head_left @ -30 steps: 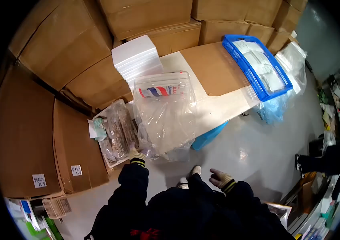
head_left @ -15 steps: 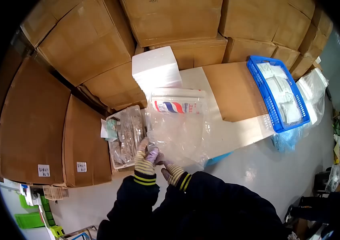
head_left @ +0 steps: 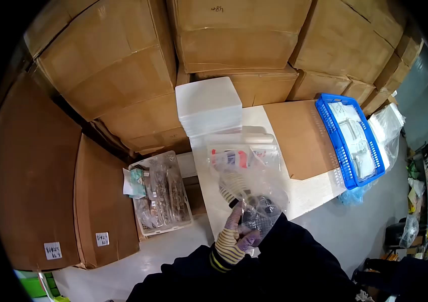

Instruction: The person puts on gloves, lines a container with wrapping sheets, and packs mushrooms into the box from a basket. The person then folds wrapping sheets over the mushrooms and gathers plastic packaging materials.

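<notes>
My left hand (head_left: 231, 242), in a striped glove with purple fingertips, is closed on the edge of a clear plastic bag (head_left: 269, 189). Behind the crumpled film is my right hand (head_left: 234, 185), its striped glove partly visible and its fingers blurred by the plastic. Something dark shows through the bag beside my left fingers; it may be my right sleeve. Red and blue print (head_left: 239, 157) lies beneath the film on the white table (head_left: 307, 194). Left of my hands, a white basket (head_left: 190, 214) holds several clear-wrapped brown packs (head_left: 161, 196).
A stack of white foam sheets (head_left: 209, 103) stands at the table's back left. On the right is a blue basket (head_left: 346, 168) with white packets, beside a flat cardboard sheet (head_left: 302, 136). Large cartons (head_left: 239, 45) line the back and left. Dark clothing of another person shows at lower right.
Both hands have moved right, away from the white basket, and my right hand has reached forward behind the film. The bag's near part has been lifted. The view has shifted too.
</notes>
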### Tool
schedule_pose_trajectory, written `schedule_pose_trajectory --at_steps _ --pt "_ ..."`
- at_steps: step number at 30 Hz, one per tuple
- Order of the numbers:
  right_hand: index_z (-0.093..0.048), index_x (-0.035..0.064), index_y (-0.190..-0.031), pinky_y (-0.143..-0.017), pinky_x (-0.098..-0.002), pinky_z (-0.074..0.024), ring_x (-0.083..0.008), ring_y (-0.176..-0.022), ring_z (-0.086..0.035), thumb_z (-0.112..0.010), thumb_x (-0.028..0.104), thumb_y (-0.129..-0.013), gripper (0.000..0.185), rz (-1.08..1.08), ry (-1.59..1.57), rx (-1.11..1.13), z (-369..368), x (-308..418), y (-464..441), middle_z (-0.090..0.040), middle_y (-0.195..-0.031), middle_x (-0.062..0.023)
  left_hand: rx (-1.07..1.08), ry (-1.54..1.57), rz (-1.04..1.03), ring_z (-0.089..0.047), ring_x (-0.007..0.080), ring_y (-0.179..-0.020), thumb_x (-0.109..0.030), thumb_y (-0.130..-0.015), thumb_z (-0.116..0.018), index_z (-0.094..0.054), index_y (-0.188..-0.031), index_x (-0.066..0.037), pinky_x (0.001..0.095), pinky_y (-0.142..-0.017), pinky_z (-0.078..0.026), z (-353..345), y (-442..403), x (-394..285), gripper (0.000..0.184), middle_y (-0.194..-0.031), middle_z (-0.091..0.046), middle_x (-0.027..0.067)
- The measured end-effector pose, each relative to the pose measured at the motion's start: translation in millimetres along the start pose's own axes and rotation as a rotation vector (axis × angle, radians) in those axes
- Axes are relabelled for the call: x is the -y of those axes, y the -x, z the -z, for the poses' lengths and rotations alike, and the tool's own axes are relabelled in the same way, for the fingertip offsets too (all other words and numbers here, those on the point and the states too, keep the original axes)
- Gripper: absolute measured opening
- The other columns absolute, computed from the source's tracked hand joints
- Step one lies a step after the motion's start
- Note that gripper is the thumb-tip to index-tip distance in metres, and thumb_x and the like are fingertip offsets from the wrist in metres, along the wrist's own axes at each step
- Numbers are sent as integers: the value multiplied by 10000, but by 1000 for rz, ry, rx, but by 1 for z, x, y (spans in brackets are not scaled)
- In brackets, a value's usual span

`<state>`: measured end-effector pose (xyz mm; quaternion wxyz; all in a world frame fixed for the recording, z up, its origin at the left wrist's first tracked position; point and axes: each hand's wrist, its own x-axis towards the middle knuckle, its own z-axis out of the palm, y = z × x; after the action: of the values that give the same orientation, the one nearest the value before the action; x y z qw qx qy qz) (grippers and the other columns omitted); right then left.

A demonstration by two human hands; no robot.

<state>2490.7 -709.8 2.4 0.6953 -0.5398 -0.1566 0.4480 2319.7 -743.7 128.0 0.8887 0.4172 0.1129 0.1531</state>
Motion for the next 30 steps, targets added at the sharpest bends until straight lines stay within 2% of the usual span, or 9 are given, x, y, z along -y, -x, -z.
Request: schedule_pose_trajectory --at_steps 5,9,13,16,19,22,24,28,30 --pt "-473 36 -1185 -802 -355 -468 -286 -894 -573 -514 113 -868 329 330 785 -18 16 53 57 -572 -1061 -152 103 -192 -114 -596 135 -745 -20 -843 -588 -77 -1428 -158 290 -696 -506 28 -10 -11 789 -854 -620 148" --pt "-488 28 -1172 -775 -346 -481 -281 -860 -588 -520 111 -864 321 400 1158 217 -5 84 107 -588 -1032 -150 256 -142 -200 -564 237 -983 -4 -847 -567 -145 -1417 -132 322 -750 -517 9 -25 -21 720 -1239 -439 221" --pt "-503 20 -1159 -748 -337 -493 -277 -827 -602 -526 109 -860 313 327 1287 441 -17 85 99 -603 -1002 -148 104 -396 -326 -580 215 -959 -65 -857 -575 -195 -1400 -88 297 -741 -515 13 -68 -54 663 -1085 -538 161" --pt "-514 15 -1150 -728 -330 -502 -273 -802 -613 -530 108 -857 308 275 1126 603 -29 107 115 -615 -980 -147 55 -210 -327 -599 98 -742 -103 -886 -547 -215 -1381 -14 268 -787 -481 18 -99 -103 602 -850 -617 88" --pt "-587 -8 -1068 -733 -327 -504 -245 -820 -642 -491 -42 -796 290 341 768 375 -28 147 143 -646 -943 -148 32 -70 -322 -562 56 -667 -100 -896 -532 -220 -1383 -31 216 -695 -491 9 -122 -120 583 -738 -596 38" --pt "-552 -25 -1097 -735 -353 -509 -330 -780 -628 -485 -95 -738 373 590 1122 -304 -14 149 142 -623 -926 -187 60 -78 -307 -554 52 -670 -92 -894 -533 -228 -1382 -33 213 -700 -484 0 -133 -130 578 -741 -593 27" --pt "-522 -62 -1115 -758 -364 -497 -365 -814 -612 -487 -120 -691 429 748 1403 -439 -7 146 133 -593 -997 -227 86 -91 -309 -552 51 -676 -87 -893 -532 -232 -1382 -35 209 -702 -477 -4 -138 -128 576 -745 -593 21" --pt "-484 -64 -1183 -897 -407 -416 -387 -1012 -541 -521 24 -770 424 1078 1291 -446 -14 165 107 -533 -1132 -258 250 -385 -302 -581 76 -723 -111 -891 -526 -268 -1373 -46 226 -726 -475 -13 -131 -124 551 -829 -616 37" --pt "-450 -59 -1213 -894 -329 -422 -274 -1016 -551 -498 177 -867 422 866 1209 -287 -5 157 86 -540 -1146 -195 313 -419 -423 -561 68 -729 -56 -880 -526 -319 -1356 -44 226 -703 -467 -24 -123 -92 519 -953 -583 32"
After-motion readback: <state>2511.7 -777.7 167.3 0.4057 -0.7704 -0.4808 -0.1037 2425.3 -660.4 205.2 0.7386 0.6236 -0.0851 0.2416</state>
